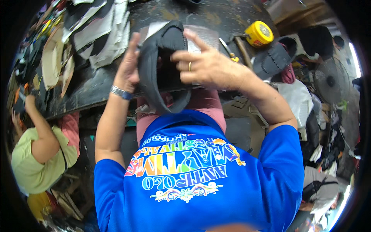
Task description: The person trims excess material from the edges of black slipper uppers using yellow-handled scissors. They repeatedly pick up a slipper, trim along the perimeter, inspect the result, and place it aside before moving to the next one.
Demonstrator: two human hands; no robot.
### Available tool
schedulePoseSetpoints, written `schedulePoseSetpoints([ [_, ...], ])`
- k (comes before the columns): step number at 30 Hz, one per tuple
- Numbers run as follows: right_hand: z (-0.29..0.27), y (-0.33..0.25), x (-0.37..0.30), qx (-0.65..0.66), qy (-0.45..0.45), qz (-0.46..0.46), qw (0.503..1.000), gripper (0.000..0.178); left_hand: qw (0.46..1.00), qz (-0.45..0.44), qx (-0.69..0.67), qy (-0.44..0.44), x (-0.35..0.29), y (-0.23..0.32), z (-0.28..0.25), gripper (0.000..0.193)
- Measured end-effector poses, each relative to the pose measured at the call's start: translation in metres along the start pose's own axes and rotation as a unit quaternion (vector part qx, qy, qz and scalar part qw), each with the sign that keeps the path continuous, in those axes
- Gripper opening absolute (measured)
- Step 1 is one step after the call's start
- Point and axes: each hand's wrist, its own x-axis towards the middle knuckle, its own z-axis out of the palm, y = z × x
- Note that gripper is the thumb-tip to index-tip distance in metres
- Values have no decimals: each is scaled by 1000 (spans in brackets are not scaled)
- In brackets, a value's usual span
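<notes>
A black padded shoe [148, 73] is held up over the near edge of the worktable, its dark opening facing right and its lower end over my lap. My left hand [127, 67], a watch on its wrist, grips the shoe's left side with the fingers pointing up along it. My right hand [206, 63], with a ring, is slightly blurred. Its fingers are spread: the index reaches the braided trim near the top, while the others lie across the opening. Whatever is inside the opening is too dark to make out.
Dark worktable [154, 9] ahead; white and black cut pieces [104, 38] lie at left. At right are scissors [228, 50], a yellow tub [259, 33], another black shoe [272, 60] and a fan [330, 81]. Co-workers sit at left [38, 154] and lower right [322, 189].
</notes>
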Motion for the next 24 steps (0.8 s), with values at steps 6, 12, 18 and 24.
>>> schedulePoseSetpoints([
  [6,53,-40,-16,175,378,212,884,49,980,123,-67,139,-28,-25,-2,33],
  [12,92,-65,-20,945,241,201,89,61,971,129,-200,12,-29,-69,-4,41],
  [18,99,-43,-16,906,302,278,104,46,984,125,30,120,-23,-51,-11,41],
  [24,93,-27,-28,832,285,375,292,42,951,173,203,156,-30,-20,-15,39],
])
